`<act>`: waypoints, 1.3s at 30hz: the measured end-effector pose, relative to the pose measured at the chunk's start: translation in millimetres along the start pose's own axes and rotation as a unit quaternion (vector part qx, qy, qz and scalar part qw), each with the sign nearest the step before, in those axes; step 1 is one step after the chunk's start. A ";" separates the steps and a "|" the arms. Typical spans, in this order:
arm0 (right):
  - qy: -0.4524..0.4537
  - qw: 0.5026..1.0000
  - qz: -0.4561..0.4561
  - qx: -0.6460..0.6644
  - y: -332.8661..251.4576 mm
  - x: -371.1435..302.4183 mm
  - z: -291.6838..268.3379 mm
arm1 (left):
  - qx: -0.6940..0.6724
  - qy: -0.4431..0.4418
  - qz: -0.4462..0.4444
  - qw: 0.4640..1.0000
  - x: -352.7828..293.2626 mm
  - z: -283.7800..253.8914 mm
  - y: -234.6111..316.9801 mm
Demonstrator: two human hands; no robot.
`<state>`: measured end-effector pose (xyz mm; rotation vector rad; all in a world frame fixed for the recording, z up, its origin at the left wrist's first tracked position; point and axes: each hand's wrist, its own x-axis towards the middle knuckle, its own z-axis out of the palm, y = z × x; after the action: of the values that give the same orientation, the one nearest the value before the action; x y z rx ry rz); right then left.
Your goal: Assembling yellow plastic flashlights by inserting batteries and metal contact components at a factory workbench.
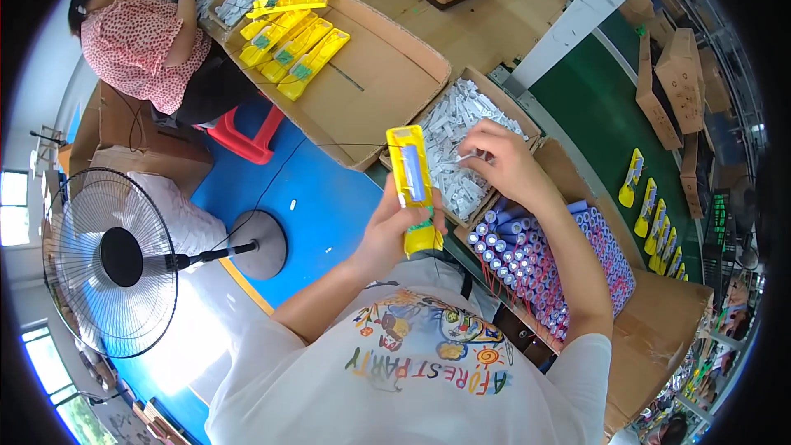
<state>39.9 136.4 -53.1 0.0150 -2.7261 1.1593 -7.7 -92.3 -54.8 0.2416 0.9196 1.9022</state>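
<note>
My left hand (381, 229) is wrapped round a yellow plastic housing (402, 133), held up in front of my chest. Inside the housing lies a blue-purple battery cell (414, 175), with a bit of green board (422, 222) near its lower end. My right hand (509, 166) is over a carton of small white plastic parts (449, 128). Its thumb and fingers are pinched together on a small white plastic part (471, 156), partly hidden by the fingers. Close under my right forearm stands a carton packed with blue and purple battery cells (515, 241).
Several yellow housings (309, 62) lie in a long cardboard tray (383, 74) ahead on the left. More yellow housings (651, 206) stand in a row on the green conveyor (606, 107) at right. A co-worker (144, 45) sits far left. A fan (119, 255) stands to my left.
</note>
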 end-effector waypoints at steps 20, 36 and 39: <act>0.049 0.938 0.184 0.291 -40.7 -35.5 -6.7 | 0.285 -0.036 -0.025 0.957 3.1 12.2 -16.5; 0.056 0.870 0.194 0.450 -30.7 -62.7 -28.1 | 0.202 -0.183 -0.067 0.960 23.9 25.7 -25.4; 0.082 0.868 0.162 0.463 -28.4 -78.9 -39.4 | 0.217 -0.227 -0.073 0.947 33.3 39.7 -23.0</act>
<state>126.0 140.0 -19.3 -0.4007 -1.8120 2.3141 11.8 -39.4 -50.1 0.8164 0.9905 1.4012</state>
